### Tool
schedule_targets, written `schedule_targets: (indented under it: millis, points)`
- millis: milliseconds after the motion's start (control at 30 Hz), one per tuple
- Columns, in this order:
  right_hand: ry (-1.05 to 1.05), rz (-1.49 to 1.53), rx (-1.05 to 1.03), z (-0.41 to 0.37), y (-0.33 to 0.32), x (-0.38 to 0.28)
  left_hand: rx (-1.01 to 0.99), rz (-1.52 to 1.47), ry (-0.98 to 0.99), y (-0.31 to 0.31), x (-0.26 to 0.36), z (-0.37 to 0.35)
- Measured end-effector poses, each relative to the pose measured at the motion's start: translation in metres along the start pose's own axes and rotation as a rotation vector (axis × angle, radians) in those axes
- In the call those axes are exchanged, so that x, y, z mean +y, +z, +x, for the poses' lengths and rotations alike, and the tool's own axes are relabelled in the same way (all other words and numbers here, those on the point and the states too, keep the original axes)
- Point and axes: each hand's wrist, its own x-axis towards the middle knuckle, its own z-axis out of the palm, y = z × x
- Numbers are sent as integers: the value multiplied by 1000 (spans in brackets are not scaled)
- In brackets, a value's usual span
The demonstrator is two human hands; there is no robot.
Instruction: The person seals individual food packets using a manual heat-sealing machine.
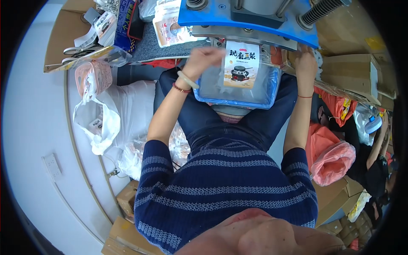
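A printed soybean-milk pouch (240, 70), white and tan with a black pot picture, hangs down from the metal bar (246, 35) of a blue press-like machine (255, 23). My left hand (205, 61) is closed, its fingertips at the pouch's upper left edge. Below the pouch, a clear plastic bin with a blue rim (233, 103) rests between my thighs. My right hand (306, 67) is curled by the right end of the machine. Whatever its fingers grip there is hidden from view.
More printed pouches (170, 27) lie on the grey mat at upper left. Scissors (76, 52) sit in a cardboard box (57, 38), above a pink basket (95, 76). White sacks stand left; red bags (333, 159) and cartons stand right. Another person's arm (378, 142) shows far right.
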Motion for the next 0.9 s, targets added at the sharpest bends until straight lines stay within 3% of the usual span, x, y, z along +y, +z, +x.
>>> schedule_targets:
  millis: [33,67,133,167,200,267,300,367,500,567,767,833,900]
  points:
    - [4,3,-3,1,1,1,237,58,194,-18,-10,10]
    - [-68,18,81,-2,3,4,440,306,195,-33,4,9]
    - [-148,33,177,-6,-6,-1,420,860,559,-62,-15,17]
    - [-49,240,159,-14,-22,-12,418,1063,728,-69,-29,15]
    - [62,448,140,-20,-32,-17,251,1240,635,-55,-40,-17]
    - [62,439,152,-27,-39,-13,252,1227,650,-56,-44,-36]
    - [54,434,124,-30,-44,-13,360,1163,785,-57,-46,-38]
    - [29,424,95,-36,-54,-21,394,1183,768,-61,-38,-41]
    - [11,601,93,-52,-62,-56,660,1214,817,-68,-24,-18]
    - [83,943,-14,-62,-48,-63,802,1261,696,-60,-19,-4]
    - [61,835,-99,-76,-48,-63,429,1116,639,-58,-20,-29]
    - [-145,809,-113,-78,-48,-74,473,1039,647,-55,-9,-37]
    - [-160,928,-230,-96,-44,-97,419,727,627,-41,6,-46]
